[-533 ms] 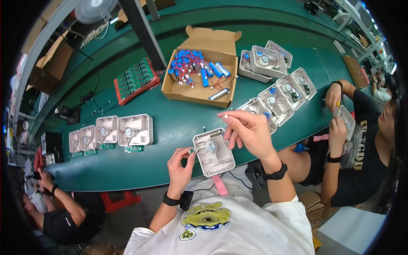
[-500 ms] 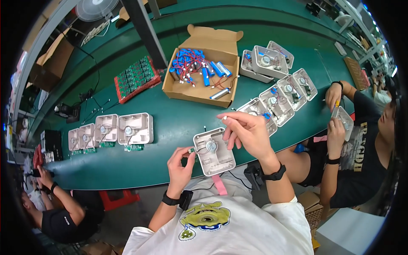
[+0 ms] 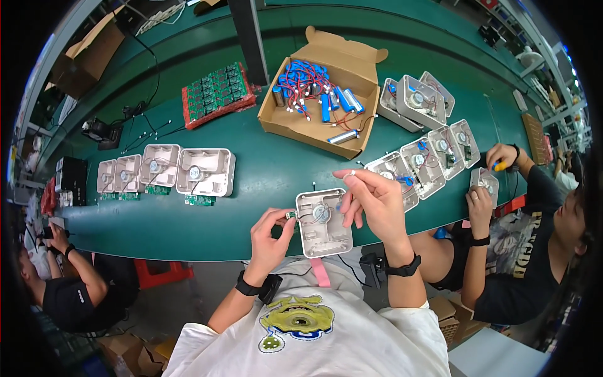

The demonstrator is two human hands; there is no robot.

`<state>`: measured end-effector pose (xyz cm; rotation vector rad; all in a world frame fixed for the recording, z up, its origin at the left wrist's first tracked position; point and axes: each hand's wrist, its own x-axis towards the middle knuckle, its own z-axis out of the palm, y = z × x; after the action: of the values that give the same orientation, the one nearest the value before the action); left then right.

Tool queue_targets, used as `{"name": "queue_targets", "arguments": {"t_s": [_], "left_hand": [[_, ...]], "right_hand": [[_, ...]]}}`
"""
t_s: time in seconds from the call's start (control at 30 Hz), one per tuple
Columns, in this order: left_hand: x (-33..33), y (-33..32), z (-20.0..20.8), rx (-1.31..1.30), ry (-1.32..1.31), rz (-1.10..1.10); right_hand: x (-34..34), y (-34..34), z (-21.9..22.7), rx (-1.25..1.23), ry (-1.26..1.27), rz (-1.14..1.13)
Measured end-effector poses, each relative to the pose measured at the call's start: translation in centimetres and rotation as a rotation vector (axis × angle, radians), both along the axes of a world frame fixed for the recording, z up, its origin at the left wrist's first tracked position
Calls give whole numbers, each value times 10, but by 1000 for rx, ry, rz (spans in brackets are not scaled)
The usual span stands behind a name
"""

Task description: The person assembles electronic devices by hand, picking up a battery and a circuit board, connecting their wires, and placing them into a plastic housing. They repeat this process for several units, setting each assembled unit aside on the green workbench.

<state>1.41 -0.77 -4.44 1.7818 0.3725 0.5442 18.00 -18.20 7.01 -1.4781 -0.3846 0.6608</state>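
A pale grey plastic housing [image 3: 326,239] lies open side up at the bench's near edge, with a round speaker [image 3: 321,214] and thin wires inside. My left hand [image 3: 269,239] is closed at its left side, thumb and fingers pinching a small green circuit board [image 3: 291,215]. Over the housing's upper right corner is my right hand [image 3: 380,204]. Its thumb and forefinger pinch a small white connector [image 3: 352,173], while the other fingers curl loosely. A bit of blue shows beside those fingers, too blurred to name.
An open cardboard box [image 3: 301,129] holds blue batteries with red leads. Left of it lies a stack of green circuit boards [image 3: 217,94]. Housings with speakers [image 3: 206,171] stand in a row at left; more housings [image 3: 419,164] are at right. A co-worker [image 3: 502,251] works on one there.
The view has shifted, so the bench things sit differently in the picture. Both my hands keep their pinches beside the housing. The co-worker at right has lowered the housing toward the bench.
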Motion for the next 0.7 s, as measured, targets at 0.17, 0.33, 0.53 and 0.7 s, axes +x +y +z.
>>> {"name": "queue_targets", "arguments": {"t_s": [0.17, 0.33, 0.53, 0.7], "left_hand": [[0, 0, 2, 22, -1, 3], [-2, 0, 6, 8, 31, -23], [1, 2, 12, -5, 45, -22], [-3, 0, 7, -34, 55, -5]], "right_hand": [[1, 2, -5, -18, 13, 11], [0, 5, -25, 95, -23, -2], [-8, 13, -21, 154, -36, 21], [-26, 16, -13, -5, -139, 37]]}}
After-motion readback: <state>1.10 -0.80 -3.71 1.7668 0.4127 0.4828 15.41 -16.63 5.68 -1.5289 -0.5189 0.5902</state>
